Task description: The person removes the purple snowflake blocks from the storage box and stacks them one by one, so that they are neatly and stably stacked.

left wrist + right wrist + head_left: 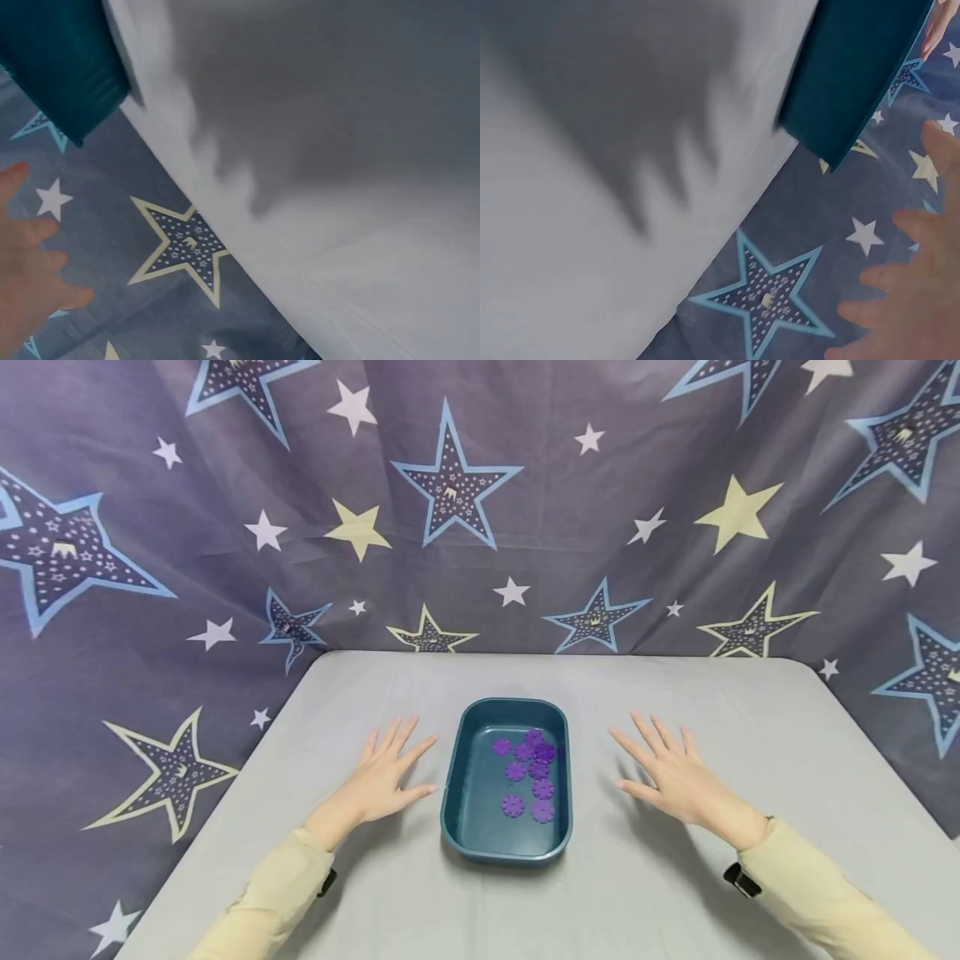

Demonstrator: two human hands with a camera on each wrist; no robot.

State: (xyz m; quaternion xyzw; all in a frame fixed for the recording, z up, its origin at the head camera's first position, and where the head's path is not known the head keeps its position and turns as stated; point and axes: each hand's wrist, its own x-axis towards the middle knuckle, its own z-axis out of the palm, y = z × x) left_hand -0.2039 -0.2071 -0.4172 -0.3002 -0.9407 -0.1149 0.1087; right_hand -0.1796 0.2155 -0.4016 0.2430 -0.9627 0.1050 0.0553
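A teal rectangular tub (480,843) with rounded corners stands in the middle of the table. Inside it lie several purple notched discs (542,811), most of them toward the tub's right side and some overlapping. My left hand (381,778) is spread over the table to the left of the tub, thumb toward its wall, holding nothing. On the other side my right hand (675,777) is likewise spread, apart from the tub and holding nothing. Each wrist view shows the tub's outer wall (67,67) and that hand's fingers at the edge.
The table (637,893) has a pale grey cover with rounded far corners. Behind and beside it hangs a dark cloth (517,552) printed with stars. Both hands cast shadows on the table. A dark band (742,880) sits at the right wrist.
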